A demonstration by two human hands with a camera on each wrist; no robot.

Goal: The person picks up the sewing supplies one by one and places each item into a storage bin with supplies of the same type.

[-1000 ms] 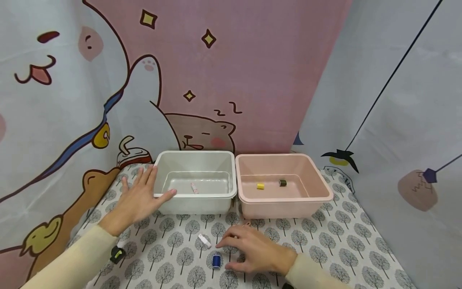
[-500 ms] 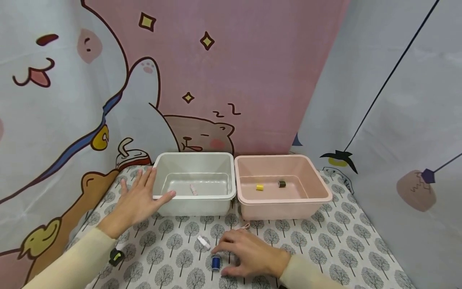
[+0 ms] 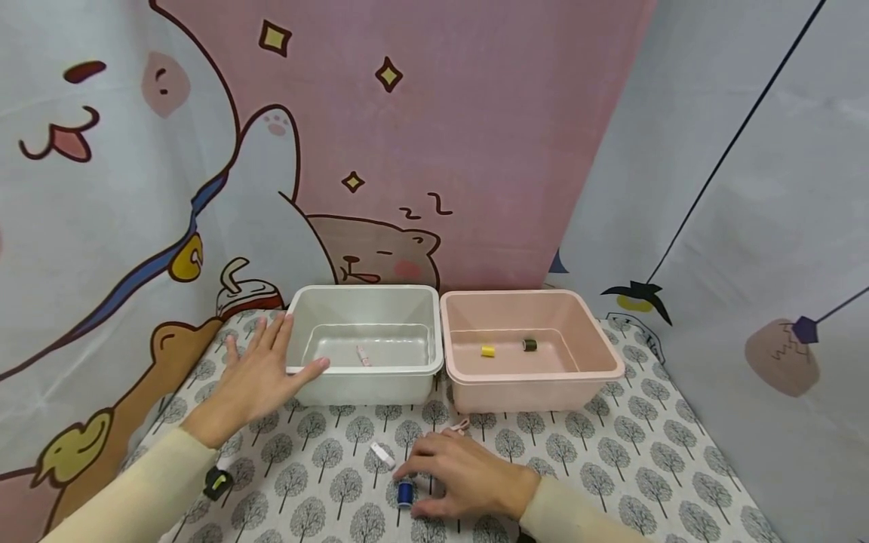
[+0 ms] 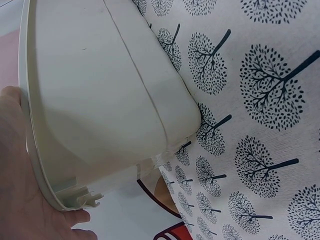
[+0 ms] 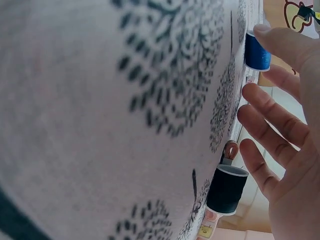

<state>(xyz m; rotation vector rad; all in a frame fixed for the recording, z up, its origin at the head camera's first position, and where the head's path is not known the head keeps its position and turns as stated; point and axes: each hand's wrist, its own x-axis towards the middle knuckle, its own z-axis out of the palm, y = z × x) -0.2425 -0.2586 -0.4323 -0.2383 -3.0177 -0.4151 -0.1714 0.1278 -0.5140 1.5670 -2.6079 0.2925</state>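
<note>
My left hand rests on the left front corner of the white bin, fingers straight and spread, thumb over the front rim. In the left wrist view, the fingers lie along the rim of the white bin. My right hand is low over the cloth, thumb and index finger at the two ends of a spool of blue thread. In the right wrist view, the spool of blue thread sits between thumb and index finger; the other fingers are loosely bent near a spool of black thread.
A pink bin holds a yellow spool and a dark green spool. Inside the white bin lies a small pinkish stick-like thing. A small white thing and a pink loop lie on the tree-print cloth.
My right hand has moved slightly left, bringing thumb and index finger up to the spool of blue thread. The left hand has stayed on the white bin.
</note>
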